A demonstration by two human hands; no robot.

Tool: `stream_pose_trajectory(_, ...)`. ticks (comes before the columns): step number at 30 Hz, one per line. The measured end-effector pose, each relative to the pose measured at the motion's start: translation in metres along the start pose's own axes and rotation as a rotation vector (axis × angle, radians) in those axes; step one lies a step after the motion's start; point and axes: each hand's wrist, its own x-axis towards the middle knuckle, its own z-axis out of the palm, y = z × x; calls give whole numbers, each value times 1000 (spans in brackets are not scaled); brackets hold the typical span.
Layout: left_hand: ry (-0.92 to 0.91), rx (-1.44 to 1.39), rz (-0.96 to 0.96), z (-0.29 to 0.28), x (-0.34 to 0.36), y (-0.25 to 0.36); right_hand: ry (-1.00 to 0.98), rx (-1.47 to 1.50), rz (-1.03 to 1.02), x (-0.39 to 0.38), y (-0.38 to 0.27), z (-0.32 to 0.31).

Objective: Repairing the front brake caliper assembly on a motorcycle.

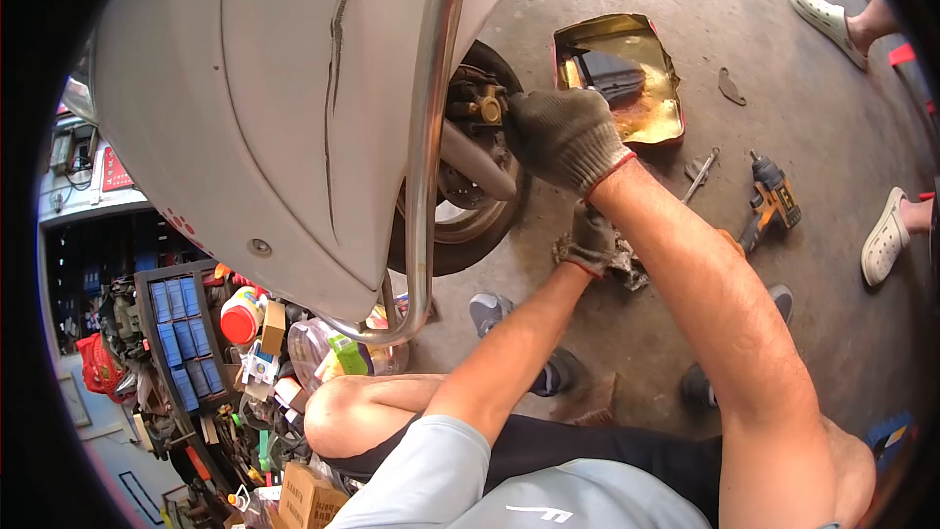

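Two gloved hands: right hand curled against the one brake caliper, left hand clutching one rag.

Brown carton, blue boxes lower-left

Count, head view: gloved hands 2, right hand at the wheel, left hand lower. Scooter 1, wheel 1. Metal tray 1, far. Cordless drill 1, right. Wrench 1. White clogs 2, far right.
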Motion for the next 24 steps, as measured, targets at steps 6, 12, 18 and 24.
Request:
stream_pose_trajectory(6,122,56,-27,10,-9,24,-56,-2,51,-2,1,-7)
stream_pose_trajectory(12,21,-56,-348,-9,-22,46,-140,42,141,0,-4,-11)
stream_pose_trajectory(18,32,52,-468,-19,-27,63,-97,75,181,-2,-6,-10)
stream_pose_trajectory(24,0,108,-400,-23,-28,72,-139,82,204,0,-8,-15)
